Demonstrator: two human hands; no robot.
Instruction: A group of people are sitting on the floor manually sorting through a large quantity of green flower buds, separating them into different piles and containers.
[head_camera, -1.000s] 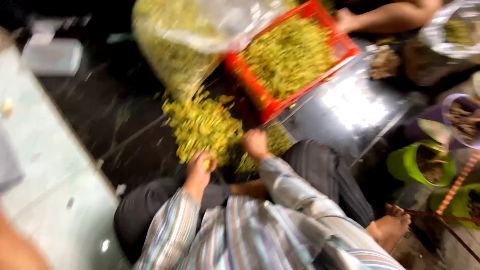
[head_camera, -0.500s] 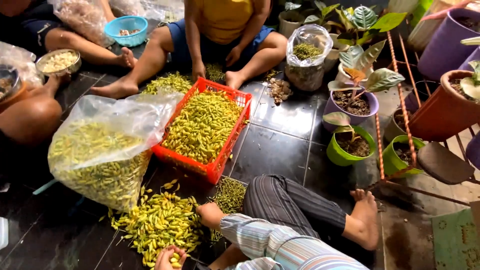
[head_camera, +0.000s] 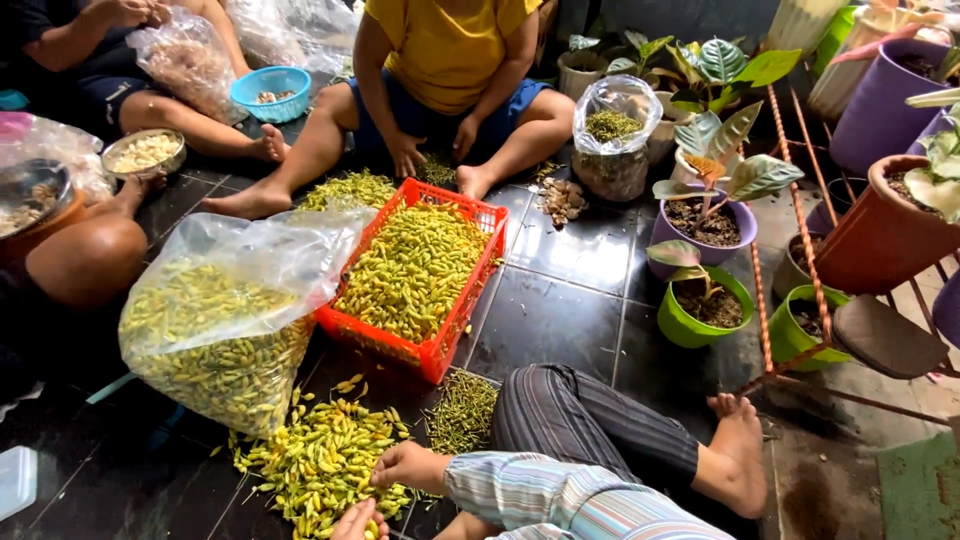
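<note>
A loose pile of small yellow-green chillies (head_camera: 320, 460) lies on the dark tiled floor in front of me. My right hand (head_camera: 405, 465), in a striped sleeve, rests on the pile's right edge with its fingers curled into the chillies. My left hand (head_camera: 355, 520) is at the bottom edge of the view, mostly cut off, touching the pile's near side. A small heap of green stems (head_camera: 462, 410) lies beside my striped trouser leg (head_camera: 580, 425). Just beyond the pile stand a clear plastic bag full of chillies (head_camera: 225, 340) and a red plastic basket (head_camera: 440, 350) heaped with them.
Another person in a yellow shirt (head_camera: 445, 50) sits across from me, and others sit at the left with bowls (head_camera: 145, 152) and a blue basket (head_camera: 272, 92). Potted plants (head_camera: 705, 310) and a metal rack (head_camera: 800, 270) crowd the right. A bag of stems (head_camera: 612, 140) stands at the back.
The blurred, tilted view of a second ago has steadied and shows the whole group. Both my hands have stayed at the chilli pile, shifting only slightly.
</note>
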